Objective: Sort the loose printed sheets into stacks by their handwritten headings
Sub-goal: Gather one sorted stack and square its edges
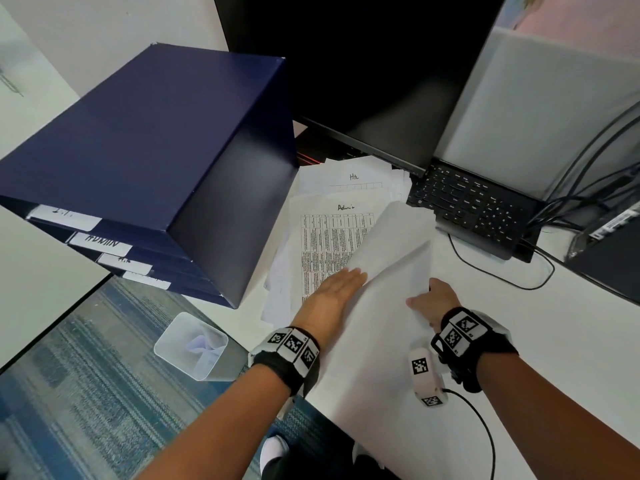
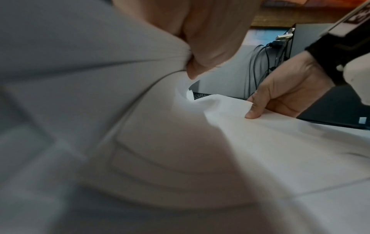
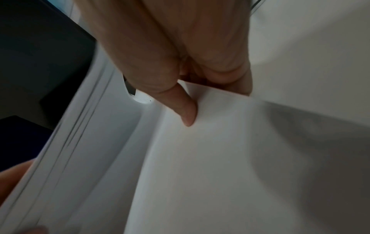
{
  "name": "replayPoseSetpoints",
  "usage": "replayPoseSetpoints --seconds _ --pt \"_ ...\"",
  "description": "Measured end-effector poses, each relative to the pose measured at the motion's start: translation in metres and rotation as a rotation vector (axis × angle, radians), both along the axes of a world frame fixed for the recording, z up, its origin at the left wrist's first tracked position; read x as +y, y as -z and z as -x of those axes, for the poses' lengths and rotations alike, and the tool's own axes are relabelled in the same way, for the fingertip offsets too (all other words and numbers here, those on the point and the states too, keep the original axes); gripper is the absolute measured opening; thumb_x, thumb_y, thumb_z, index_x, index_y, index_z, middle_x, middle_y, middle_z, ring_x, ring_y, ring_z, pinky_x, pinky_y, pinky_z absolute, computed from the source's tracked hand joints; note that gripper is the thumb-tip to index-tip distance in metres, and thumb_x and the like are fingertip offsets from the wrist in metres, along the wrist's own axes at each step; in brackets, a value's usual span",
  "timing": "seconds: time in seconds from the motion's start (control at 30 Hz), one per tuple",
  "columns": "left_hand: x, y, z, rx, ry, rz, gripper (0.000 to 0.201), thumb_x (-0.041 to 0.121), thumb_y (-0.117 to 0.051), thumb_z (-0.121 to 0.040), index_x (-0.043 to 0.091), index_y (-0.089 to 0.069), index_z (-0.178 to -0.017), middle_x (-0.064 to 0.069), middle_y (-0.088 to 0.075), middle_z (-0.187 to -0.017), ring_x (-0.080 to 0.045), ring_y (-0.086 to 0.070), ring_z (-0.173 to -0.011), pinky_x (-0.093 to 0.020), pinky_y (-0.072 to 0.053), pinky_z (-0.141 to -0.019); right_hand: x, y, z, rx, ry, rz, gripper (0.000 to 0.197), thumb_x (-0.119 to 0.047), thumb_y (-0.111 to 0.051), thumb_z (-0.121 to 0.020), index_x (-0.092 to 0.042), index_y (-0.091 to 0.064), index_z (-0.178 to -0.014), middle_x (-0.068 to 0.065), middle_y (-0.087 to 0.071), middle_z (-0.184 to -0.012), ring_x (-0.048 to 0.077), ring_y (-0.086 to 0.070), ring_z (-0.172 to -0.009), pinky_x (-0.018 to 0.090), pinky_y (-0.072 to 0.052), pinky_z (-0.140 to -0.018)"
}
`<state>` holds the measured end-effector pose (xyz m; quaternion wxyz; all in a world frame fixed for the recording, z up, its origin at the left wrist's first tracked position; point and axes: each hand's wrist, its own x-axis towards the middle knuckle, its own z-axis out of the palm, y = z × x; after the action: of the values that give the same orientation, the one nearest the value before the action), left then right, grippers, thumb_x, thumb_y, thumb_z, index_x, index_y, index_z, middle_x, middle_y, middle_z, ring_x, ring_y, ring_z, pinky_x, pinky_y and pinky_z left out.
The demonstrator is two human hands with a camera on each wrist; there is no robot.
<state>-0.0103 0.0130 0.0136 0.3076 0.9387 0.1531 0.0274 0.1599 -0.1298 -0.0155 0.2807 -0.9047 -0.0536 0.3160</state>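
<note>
A large white sheet (image 1: 391,271), blank side up, is held tilted above the desk. My right hand (image 1: 429,299) pinches its right edge, thumb on top (image 3: 186,110). My left hand (image 1: 332,292) lies with straight fingers at the sheet's left edge. Its thumb is hidden in the head view, but in the left wrist view the paper (image 2: 140,79) bunches where the thumb (image 2: 210,47) nips it. Under the sheet lies a loose pile of printed sheets. A table headed "Admin" (image 1: 332,237) is on top and a sheet headed "HR" (image 1: 353,178) lies behind it.
A dark blue drawer box (image 1: 138,150) with labelled drawers stands left of the pile. A black keyboard (image 1: 467,202) and monitor (image 1: 381,81) are behind, and a cable (image 1: 502,278) crosses the white desk (image 1: 536,341). A clear bin (image 1: 194,344) sits on the carpet below.
</note>
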Motion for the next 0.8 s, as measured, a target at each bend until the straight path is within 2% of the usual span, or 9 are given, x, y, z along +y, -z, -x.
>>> replayPoseSetpoints --seconds 0.13,0.27,0.37,0.43,0.5,0.57,0.63,0.73,0.8 --pt "0.007 0.006 -0.001 -0.012 -0.038 -0.019 0.078 -0.020 -0.044 -0.077 0.017 -0.035 -0.145 -0.009 -0.025 -0.155 -0.026 -0.024 -0.143 -0.023 -0.016 -0.114 0.000 -0.002 0.001 -0.003 -0.013 0.003 0.032 -0.009 -0.064 -0.080 0.006 -0.053 -0.106 0.017 -0.057 -0.104 0.035 -0.058 -0.100 0.040 -0.050 -0.080" --pt "0.012 0.013 0.001 -0.028 -0.060 -0.020 0.078 -0.019 -0.043 -0.080 0.024 -0.036 -0.145 -0.009 -0.020 -0.157 -0.026 -0.029 -0.142 -0.029 -0.030 -0.112 0.000 -0.003 0.001 0.001 -0.013 -0.005 0.023 -0.008 -0.064 -0.080 0.001 -0.051 -0.097 0.013 -0.052 -0.096 0.028 -0.051 -0.088 0.038 -0.048 -0.076" --pt "0.011 0.008 0.001 -0.021 -0.173 0.102 0.069 -0.005 -0.043 -0.089 0.031 -0.031 -0.147 -0.008 -0.037 -0.151 -0.023 -0.043 -0.134 -0.019 -0.030 -0.106 0.000 -0.004 0.001 0.010 -0.008 -0.004 0.030 -0.008 -0.063 -0.081 0.005 -0.052 -0.106 0.013 -0.052 -0.099 0.028 -0.050 -0.089 0.043 -0.049 -0.083" --pt "0.018 0.001 0.000 -0.030 -0.355 0.285 0.065 0.008 -0.049 -0.093 0.028 -0.024 -0.149 -0.009 -0.056 -0.133 -0.024 -0.057 -0.117 -0.018 -0.038 -0.096 0.000 -0.006 0.002 0.028 -0.008 -0.003 0.037 -0.008 -0.060 -0.084 0.005 -0.048 -0.116 0.015 -0.053 -0.108 0.029 -0.050 -0.095 0.043 -0.048 -0.089" --pt "0.029 -0.003 -0.002 -0.039 -0.481 0.439 0.059 0.013 -0.057 -0.092 0.022 -0.033 -0.145 -0.006 -0.062 -0.122 -0.023 -0.060 -0.109 -0.018 -0.040 -0.088 0.000 -0.008 0.004 0.047 0.016 -0.020 0.047 -0.011 -0.057 -0.088 0.003 -0.040 -0.129 0.016 -0.051 -0.124 0.032 -0.051 -0.110 0.040 -0.043 -0.095" --pt "0.035 -0.005 0.002 -0.042 -0.526 0.589 0.047 0.015 -0.060 -0.090 0.019 -0.045 -0.135 -0.001 -0.063 -0.118 -0.020 -0.061 -0.107 -0.019 -0.043 -0.085 0.000 -0.009 0.008 0.096 0.058 -0.066 0.059 -0.020 -0.051 -0.093 -0.001 -0.025 -0.143 0.016 -0.043 -0.138 0.032 -0.043 -0.126 0.038 -0.036 -0.103" --pt "0.033 -0.003 0.007 -0.021 -0.526 0.676 0.037 0.016 -0.059 -0.091 0.017 -0.050 -0.128 0.002 -0.065 -0.115 -0.019 -0.062 -0.109 -0.024 -0.047 -0.089 0.001 -0.007 0.013 0.154 0.078 -0.122 0.063 -0.027 -0.045 -0.097 -0.005 -0.015 -0.147 0.016 -0.037 -0.145 0.032 -0.038 -0.133 0.039 -0.031 -0.108" --pt "0.024 0.001 0.016 -0.042 -0.519 0.702 0.035 0.011 -0.053 -0.093 0.022 -0.053 -0.126 0.001 -0.067 -0.115 -0.018 -0.063 -0.109 -0.035 -0.048 -0.099 0.000 -0.005 0.019 0.158 0.085 -0.192 0.058 -0.031 -0.049 -0.094 -0.006 -0.029 -0.142 0.014 -0.045 -0.139 0.031 -0.044 -0.126 0.043 -0.036 -0.108" --pt "0.020 -0.004 0.023 -0.100 -0.526 0.775 0.032 0.011 -0.052 -0.093 0.027 -0.057 -0.120 0.001 -0.070 -0.110 -0.019 -0.066 -0.103 -0.036 -0.051 -0.094 -0.005 -0.005 0.021 0.113 0.161 -0.265 0.048 -0.034 -0.057 -0.089 -0.007 -0.047 -0.127 0.011 -0.057 -0.125 0.030 -0.055 -0.114 0.043 -0.044 -0.101"
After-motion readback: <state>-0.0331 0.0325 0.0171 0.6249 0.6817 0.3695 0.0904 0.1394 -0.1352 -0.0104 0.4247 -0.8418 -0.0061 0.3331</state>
